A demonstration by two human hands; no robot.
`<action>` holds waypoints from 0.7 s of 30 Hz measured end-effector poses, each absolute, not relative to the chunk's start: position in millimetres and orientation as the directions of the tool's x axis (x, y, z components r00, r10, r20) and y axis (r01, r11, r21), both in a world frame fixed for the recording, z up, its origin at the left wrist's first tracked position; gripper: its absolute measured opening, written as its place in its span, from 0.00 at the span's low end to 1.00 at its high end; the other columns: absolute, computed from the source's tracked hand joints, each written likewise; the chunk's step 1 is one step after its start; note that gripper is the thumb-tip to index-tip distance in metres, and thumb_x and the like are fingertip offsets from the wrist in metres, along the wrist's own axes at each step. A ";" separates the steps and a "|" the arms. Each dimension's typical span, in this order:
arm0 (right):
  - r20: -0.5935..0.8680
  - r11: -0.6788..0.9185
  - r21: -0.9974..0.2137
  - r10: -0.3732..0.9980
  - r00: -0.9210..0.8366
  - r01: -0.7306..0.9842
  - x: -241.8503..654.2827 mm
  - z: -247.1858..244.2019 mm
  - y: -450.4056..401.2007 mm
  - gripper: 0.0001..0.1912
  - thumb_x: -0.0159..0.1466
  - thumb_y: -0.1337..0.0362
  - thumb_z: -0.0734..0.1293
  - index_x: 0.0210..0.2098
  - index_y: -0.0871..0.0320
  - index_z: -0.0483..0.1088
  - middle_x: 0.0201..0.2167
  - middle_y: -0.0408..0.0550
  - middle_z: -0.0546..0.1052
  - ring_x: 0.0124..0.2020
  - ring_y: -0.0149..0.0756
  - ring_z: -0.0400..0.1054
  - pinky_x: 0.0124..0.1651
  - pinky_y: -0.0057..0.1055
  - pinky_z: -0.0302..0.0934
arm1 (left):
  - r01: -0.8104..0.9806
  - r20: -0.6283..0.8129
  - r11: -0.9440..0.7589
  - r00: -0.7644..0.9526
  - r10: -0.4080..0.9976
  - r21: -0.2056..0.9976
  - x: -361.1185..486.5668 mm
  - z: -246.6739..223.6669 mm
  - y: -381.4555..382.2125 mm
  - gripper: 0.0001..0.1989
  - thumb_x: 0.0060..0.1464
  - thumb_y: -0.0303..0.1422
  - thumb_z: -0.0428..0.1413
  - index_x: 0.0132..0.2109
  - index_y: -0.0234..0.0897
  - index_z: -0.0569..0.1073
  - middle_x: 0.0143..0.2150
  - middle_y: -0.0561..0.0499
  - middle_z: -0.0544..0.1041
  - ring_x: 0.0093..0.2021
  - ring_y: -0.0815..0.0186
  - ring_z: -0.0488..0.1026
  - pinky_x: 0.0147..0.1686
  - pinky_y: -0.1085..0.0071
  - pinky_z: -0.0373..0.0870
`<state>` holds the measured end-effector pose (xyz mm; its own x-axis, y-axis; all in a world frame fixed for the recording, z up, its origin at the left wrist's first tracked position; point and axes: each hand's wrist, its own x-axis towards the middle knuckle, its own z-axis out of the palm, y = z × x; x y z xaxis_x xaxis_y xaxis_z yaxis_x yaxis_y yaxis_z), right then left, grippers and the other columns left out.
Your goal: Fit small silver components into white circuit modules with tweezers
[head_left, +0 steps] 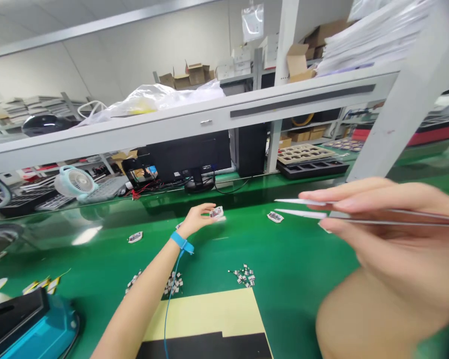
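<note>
My left hand [195, 219], with a blue strap [182, 243] and cord at its wrist, is stretched over the green bench mat [205, 259]. Its thumb and fingers pinch a small white casing [216, 213] with dark parts inside. In my right hand [392, 239], raised close to the camera, are metal tweezers [301, 213] with pale tips held apart and pointing left. Beyond the tips lies a similar white casing [275, 217]. Another white casing [135, 237] rests farther left, and one partly shows behind my left hand. A pile of tiny parts [244, 275] lies in front.
A yellow sheet [209, 311] with a black piece [209, 346] lies at the near edge. A blue and black device [33, 324] stands at left. Along the back are a fan [77, 182], a monitor [194, 154] and trays [310, 162] under a white shelf beam [164, 117].
</note>
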<state>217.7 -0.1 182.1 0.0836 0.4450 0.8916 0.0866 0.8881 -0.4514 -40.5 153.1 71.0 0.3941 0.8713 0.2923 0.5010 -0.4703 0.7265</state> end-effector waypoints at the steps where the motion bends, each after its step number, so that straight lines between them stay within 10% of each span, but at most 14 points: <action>1: 0.900 0.896 -0.435 0.434 0.037 0.086 214.2 182.3 2.6 0.14 0.50 0.82 0.66 0.30 0.58 0.70 0.31 0.48 0.73 0.35 0.40 0.68 0.33 0.35 0.65 | 0.457 0.341 -0.488 0.368 0.865 0.744 -33.4 85.6 145.3 0.23 0.46 0.31 0.55 0.51 0.31 0.61 0.46 0.40 0.69 0.46 0.59 0.68 0.45 0.62 0.68; 9: 0.872 0.879 -0.475 0.474 -0.120 0.023 200.2 177.4 14.5 0.15 0.51 0.79 0.67 0.33 0.54 0.70 0.32 0.45 0.73 0.35 0.38 0.69 0.32 0.33 0.68 | 0.009 0.559 -0.570 0.182 0.809 0.821 5.6 167.8 42.2 0.25 0.40 0.25 0.60 0.48 0.36 0.64 0.44 0.46 0.72 0.46 0.62 0.69 0.44 0.70 0.69; 21: 0.854 0.860 -0.509 0.509 -0.104 0.035 189.6 174.7 13.5 0.15 0.50 0.78 0.67 0.33 0.53 0.70 0.33 0.45 0.74 0.34 0.39 0.70 0.33 0.33 0.69 | -0.003 0.681 -0.692 0.179 0.710 0.722 7.2 163.2 16.3 0.24 0.39 0.18 0.59 0.44 0.44 0.67 0.44 0.52 0.71 0.46 0.64 0.68 0.43 0.75 0.70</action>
